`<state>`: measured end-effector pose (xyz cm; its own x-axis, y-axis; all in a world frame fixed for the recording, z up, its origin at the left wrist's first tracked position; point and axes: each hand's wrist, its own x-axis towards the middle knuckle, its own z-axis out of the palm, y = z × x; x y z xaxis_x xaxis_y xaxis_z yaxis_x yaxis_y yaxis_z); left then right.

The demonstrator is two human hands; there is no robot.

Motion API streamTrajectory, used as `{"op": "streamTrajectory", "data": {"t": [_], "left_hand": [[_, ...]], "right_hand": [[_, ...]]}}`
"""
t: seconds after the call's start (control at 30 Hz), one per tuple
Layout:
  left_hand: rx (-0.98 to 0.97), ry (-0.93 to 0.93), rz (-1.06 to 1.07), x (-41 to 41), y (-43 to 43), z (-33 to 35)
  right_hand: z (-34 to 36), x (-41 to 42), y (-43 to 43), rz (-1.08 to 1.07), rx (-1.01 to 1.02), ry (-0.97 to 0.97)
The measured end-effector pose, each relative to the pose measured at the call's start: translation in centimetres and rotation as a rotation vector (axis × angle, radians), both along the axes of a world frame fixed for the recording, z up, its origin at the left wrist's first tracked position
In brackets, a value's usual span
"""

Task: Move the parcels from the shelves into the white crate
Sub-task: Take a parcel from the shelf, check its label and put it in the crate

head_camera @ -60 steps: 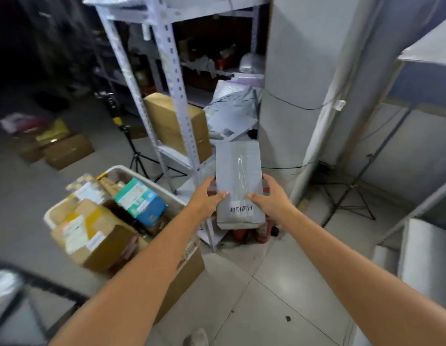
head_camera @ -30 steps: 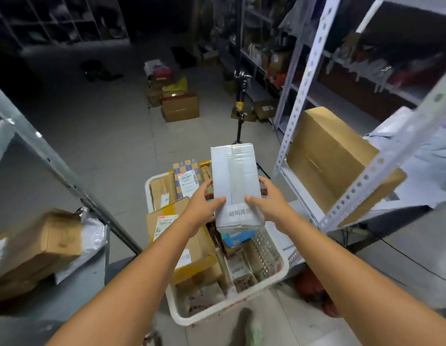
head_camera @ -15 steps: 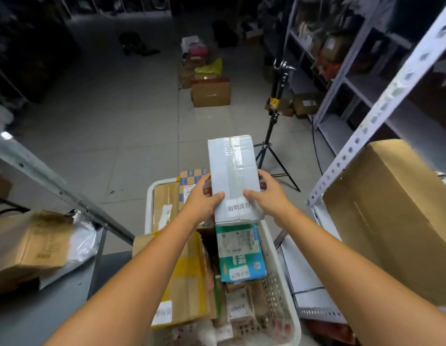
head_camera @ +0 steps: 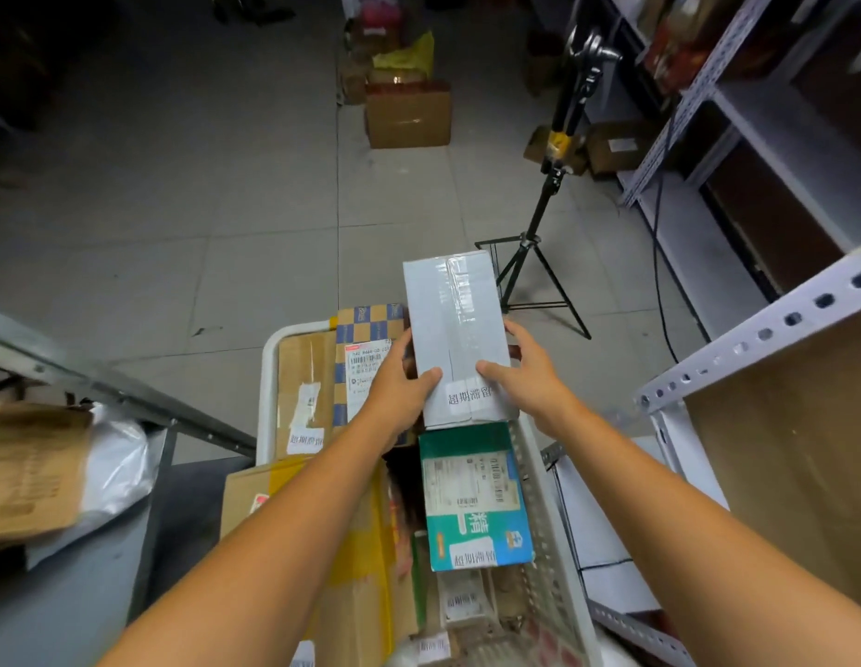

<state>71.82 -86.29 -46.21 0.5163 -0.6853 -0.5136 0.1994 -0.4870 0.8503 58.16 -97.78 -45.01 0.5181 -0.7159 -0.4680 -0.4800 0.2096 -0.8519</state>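
A long white taped parcel (head_camera: 455, 329) with a white label at its near end is held over the far right part of the white crate (head_camera: 267, 377). My left hand (head_camera: 399, 385) grips its left side, thumb on top. My right hand (head_camera: 529, 373) grips its right side the same way. The crate is packed with several parcels: a green and blue box (head_camera: 472, 493) just below the white parcel, a checked blue and yellow box (head_camera: 366, 358), a brown carton (head_camera: 303, 387) and a yellow-taped carton (head_camera: 356, 546).
A white metal rack (head_camera: 756, 329) with a large brown carton (head_camera: 804, 454) stands at the right. A grey shelf (head_camera: 82, 594) at the left holds a brown box (head_camera: 29, 474) and a plastic bag. A black tripod (head_camera: 539, 243) and floor cartons (head_camera: 408, 115) lie ahead.
I have turned from the shelf to the crate, carrying the white parcel in both hands. It now sits lower and nearer the crate's far right corner.
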Motion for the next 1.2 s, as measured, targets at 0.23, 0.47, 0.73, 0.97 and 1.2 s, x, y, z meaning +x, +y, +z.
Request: {"op": "streamTrajectory", "data": {"t": [0.23,0.47,0.73,0.97,1.2], "left_hand": [[0.043,-0.012,-0.063,-0.9,-1.2,-2.9],[0.067,0.011,-0.021,-0.8,-1.0,-4.2],[0.079,-0.012,-0.017,-1.1,-1.0,-4.2],[0.141,-0.064,-0.09,-1.5,-1.5,-3.9],[0.212,-0.165,-0.192,-1.8,-1.4,-2.8]], "right_hand": [[-2.5,-1.5,-1.1,0.021,0.046,0.095],[-3.6,-1.2,-1.6,0.055,0.073,0.096],[-4.2,-1.3,-1.5,0.038,0.097,0.093],[-4.0,-1.6,-1.9,0.026,0.052,0.176],[-2.3,-2.8,-2.1,0.032,0.013,0.276]]}}
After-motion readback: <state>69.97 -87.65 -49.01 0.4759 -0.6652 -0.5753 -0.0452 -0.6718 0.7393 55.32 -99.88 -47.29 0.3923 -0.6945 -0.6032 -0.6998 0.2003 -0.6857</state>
